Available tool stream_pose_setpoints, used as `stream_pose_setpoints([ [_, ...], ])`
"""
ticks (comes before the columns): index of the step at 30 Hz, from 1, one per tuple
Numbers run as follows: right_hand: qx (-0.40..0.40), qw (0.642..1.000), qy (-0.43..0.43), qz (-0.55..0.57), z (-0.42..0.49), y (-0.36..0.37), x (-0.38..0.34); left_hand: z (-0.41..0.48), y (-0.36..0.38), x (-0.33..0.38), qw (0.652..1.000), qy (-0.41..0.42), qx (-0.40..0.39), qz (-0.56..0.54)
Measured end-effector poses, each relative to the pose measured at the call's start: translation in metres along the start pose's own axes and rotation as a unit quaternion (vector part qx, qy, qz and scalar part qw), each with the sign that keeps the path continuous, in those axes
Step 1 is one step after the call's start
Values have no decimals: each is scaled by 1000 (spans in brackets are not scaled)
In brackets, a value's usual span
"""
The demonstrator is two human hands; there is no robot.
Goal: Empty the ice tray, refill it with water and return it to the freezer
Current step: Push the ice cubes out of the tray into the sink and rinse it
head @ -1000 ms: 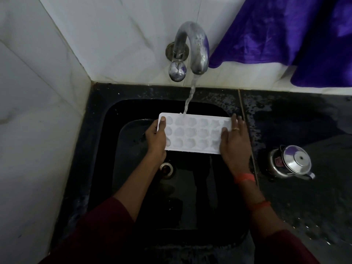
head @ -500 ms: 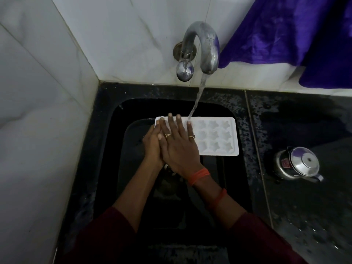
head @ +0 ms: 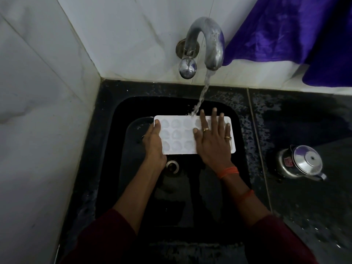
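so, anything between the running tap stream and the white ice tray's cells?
Partly. The right hand lies flat over the right cells of the white plastic ice tray; the water stream lands at the far edge beside its fingers. Left cells lie uncovered; the left hand grips the left edge.

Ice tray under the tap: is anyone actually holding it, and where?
Yes. The left hand grips the ice tray by its left short edge; the right hand lies flat on its right half.

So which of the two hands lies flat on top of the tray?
The right hand, palm down over the ice tray; the left hand only grips its end.
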State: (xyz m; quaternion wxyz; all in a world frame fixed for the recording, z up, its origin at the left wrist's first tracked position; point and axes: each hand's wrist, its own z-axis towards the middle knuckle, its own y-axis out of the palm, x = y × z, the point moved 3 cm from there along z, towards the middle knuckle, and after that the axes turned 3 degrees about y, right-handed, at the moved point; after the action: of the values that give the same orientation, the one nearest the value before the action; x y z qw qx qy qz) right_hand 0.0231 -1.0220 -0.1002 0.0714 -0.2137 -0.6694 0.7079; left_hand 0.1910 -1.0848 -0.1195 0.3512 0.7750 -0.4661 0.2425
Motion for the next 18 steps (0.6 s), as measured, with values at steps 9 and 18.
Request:
stream_pose_setpoints([
  [9,16,981,-190,-31,-18,12,-81,-5,-1,1,999,-24,-4,-24],
  [18,-4,995,-85,-60,15,9,-13,5,-25,10,999,-13,27,-26],
])
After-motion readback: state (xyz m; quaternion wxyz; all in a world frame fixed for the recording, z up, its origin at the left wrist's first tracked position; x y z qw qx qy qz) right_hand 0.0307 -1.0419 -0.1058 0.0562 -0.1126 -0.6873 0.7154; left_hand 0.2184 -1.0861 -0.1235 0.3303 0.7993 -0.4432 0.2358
